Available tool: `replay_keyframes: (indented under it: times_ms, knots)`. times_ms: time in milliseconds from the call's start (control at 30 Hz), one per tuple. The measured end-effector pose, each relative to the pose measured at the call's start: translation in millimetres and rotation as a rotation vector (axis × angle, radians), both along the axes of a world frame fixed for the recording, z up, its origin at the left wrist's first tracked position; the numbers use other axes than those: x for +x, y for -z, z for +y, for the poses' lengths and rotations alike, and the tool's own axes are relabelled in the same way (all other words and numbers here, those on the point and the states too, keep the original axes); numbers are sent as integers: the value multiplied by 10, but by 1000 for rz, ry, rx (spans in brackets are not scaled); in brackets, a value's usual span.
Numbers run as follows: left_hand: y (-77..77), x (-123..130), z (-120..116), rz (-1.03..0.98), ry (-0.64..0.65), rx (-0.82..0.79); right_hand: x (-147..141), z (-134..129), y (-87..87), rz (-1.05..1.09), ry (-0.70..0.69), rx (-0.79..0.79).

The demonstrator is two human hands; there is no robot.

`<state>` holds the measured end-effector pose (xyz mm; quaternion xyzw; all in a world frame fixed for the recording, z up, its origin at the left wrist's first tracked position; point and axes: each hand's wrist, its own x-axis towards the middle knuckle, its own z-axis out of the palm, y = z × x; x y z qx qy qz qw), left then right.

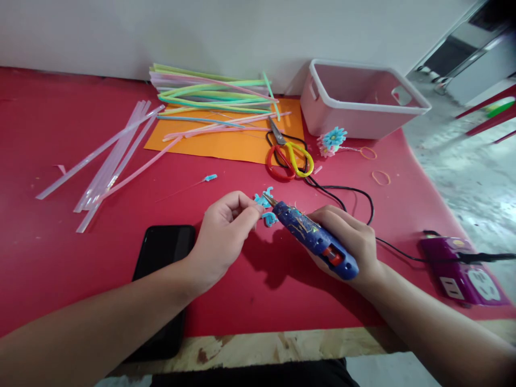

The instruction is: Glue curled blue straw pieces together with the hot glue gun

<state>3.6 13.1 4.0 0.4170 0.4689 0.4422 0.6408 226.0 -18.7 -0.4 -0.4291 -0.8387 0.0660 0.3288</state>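
My left hand [229, 231] pinches a small curled light-blue piece [269, 219] between thumb and fingers, near the middle of the view. My right hand [346, 236] is wrapped round a blue glue gun [310, 231] with a red part in its body. The gun's metal nozzle points up and left and meets the blue piece, or comes very close to it; contact is too small to tell. Left of and above my left hand, a thin stem with a small blue tip [210, 177] lies on the red tabletop [226, 306].
Scissors [289, 158], a blue-and-pink flower [334, 138] and a pink bin [358, 115] stand or lie farther back. Fuzzy coloured stems [213, 97] rest on orange paper [242, 146]. Glue sticks [115, 156] are at left, a phone [165, 247] beneath my left forearm, a purple power strip [463, 274] at right.
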Motion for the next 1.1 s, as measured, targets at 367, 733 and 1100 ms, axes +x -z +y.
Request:
replay_keyframes:
  times_ms: [367,733,1100]
  knots:
    - [-2,-4,5,-94,-5,-14,-9,-5,-18,4,-6,6]
    - [6,5,11,-59,41,52,10,-14,-41,16,-64,39]
    - [26,-21,-21,-13,57,91,18,-19,-13,27,7,17]
